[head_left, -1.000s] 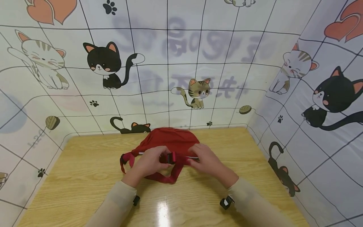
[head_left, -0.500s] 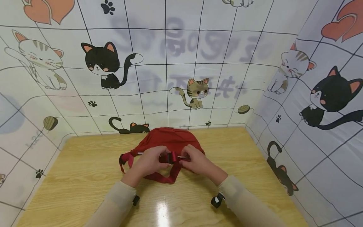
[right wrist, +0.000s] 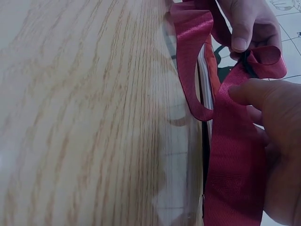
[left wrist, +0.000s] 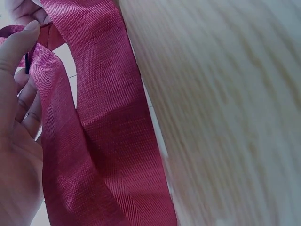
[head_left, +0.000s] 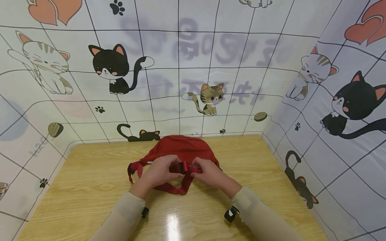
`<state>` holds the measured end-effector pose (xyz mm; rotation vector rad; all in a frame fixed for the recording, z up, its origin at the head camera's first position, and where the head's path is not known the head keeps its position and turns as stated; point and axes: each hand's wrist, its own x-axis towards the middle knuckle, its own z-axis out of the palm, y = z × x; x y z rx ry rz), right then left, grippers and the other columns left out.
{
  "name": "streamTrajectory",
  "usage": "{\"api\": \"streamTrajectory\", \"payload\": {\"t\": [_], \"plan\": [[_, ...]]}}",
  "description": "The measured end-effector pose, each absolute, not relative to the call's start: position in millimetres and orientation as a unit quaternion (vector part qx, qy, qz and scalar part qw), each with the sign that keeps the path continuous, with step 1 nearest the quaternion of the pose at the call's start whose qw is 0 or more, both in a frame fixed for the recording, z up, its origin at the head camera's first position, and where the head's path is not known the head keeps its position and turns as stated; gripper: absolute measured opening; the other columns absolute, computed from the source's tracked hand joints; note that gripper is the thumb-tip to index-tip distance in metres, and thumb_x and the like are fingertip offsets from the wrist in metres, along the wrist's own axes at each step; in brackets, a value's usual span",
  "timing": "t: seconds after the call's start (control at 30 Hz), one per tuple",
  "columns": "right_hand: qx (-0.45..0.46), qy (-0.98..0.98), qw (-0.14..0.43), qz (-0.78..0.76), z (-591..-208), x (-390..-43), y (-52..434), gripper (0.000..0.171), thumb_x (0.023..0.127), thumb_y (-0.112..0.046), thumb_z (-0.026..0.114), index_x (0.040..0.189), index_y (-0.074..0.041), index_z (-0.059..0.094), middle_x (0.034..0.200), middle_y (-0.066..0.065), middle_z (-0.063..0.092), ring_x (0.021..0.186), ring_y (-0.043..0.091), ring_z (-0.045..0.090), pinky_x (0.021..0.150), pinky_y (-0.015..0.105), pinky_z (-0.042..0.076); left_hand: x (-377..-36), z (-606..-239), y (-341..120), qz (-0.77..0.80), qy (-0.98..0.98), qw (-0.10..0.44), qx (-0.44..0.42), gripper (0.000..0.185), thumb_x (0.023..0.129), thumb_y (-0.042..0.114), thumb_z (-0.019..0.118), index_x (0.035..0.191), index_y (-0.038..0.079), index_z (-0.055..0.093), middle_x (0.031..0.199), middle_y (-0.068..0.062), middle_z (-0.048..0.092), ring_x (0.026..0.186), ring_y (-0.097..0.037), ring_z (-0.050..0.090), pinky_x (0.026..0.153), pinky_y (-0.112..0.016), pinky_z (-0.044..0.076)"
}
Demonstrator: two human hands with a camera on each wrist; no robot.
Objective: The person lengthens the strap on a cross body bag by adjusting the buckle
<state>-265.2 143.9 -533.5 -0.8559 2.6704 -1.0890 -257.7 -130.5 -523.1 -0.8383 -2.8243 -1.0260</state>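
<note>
A red waist bag lies at the back of the table with its webbing strap looped in front. My left hand pinches the strap at a black slide buckle, where a short red loop of webbing sticks out. In the right wrist view that buckle sits between the two hands. My right hand pinches the strap just right of the buckle, its thumb lying on the webbing. Two runs of strap hang beside the left hand in the left wrist view.
The wooden table carries the bag near its back edge. Cat-print sheeting encloses the back and both sides. At the bag's left end is a knotted strap end with a black fitting.
My right hand has moved left from the bag's right side to the strap beside the buckle and now pinches it. The left hand stays in place on the buckle.
</note>
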Motion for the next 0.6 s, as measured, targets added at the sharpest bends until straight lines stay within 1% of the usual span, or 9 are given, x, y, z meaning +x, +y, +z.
{"api": "streamTrajectory", "payload": {"t": [0.1, 0.23, 0.37, 0.47, 0.6], "plan": [[-0.292, 0.884, 0.069, -0.357, -531, -264, 144, 0.023, 0.103, -0.017, 0.081, 0.121, -0.017, 0.067, 0.086, -0.009, 0.065, 0.070, 0.008, 0.060, 0.064, 0.028, 0.052, -258, -524, -131, -0.328, -0.905, 0.015, -0.271, 0.042, 0.084, 0.028, 0.101, 0.114, 0.030, 0.072, 0.103, 0.021, 0.071, 0.095, -0.002, 0.067, 0.086, -0.032, 0.059], [-0.292, 0.886, 0.072, -0.353, -527, -262, 145, 0.020, 0.104, -0.015, 0.079, 0.121, -0.016, 0.069, 0.085, -0.010, 0.065, 0.073, 0.008, 0.059, 0.064, 0.028, 0.051, -258, -525, -132, -0.325, -0.906, 0.016, -0.272, 0.042, 0.084, 0.028, 0.101, 0.114, 0.030, 0.072, 0.103, 0.021, 0.071, 0.096, -0.002, 0.067, 0.087, -0.033, 0.059], [-0.287, 0.891, 0.077, -0.343, -525, -261, 148, 0.015, 0.104, -0.015, 0.079, 0.117, -0.015, 0.072, 0.088, -0.010, 0.067, 0.078, 0.009, 0.061, 0.068, 0.030, 0.053, -258, -525, -133, -0.320, -0.907, 0.016, -0.272, 0.041, 0.084, 0.029, 0.101, 0.113, 0.029, 0.072, 0.101, 0.021, 0.069, 0.094, -0.004, 0.065, 0.085, -0.032, 0.059], [-0.284, 0.894, 0.079, -0.337, -526, -261, 153, 0.013, 0.104, -0.014, 0.079, 0.115, -0.016, 0.073, 0.092, -0.012, 0.070, 0.083, 0.009, 0.064, 0.074, 0.031, 0.055, -258, -525, -134, -0.317, -0.908, 0.015, -0.273, 0.042, 0.083, 0.030, 0.101, 0.112, 0.030, 0.071, 0.098, 0.021, 0.066, 0.091, -0.005, 0.062, 0.081, -0.031, 0.058], [-0.285, 0.904, 0.069, -0.310, -529, -264, 164, 0.011, 0.103, -0.014, 0.079, 0.112, -0.019, 0.074, 0.092, -0.013, 0.070, 0.083, 0.007, 0.063, 0.077, 0.032, 0.054, -258, -524, -135, -0.318, -0.908, 0.016, -0.274, 0.042, 0.083, 0.030, 0.101, 0.112, 0.030, 0.071, 0.098, 0.019, 0.066, 0.091, -0.007, 0.063, 0.081, -0.032, 0.058]]}}
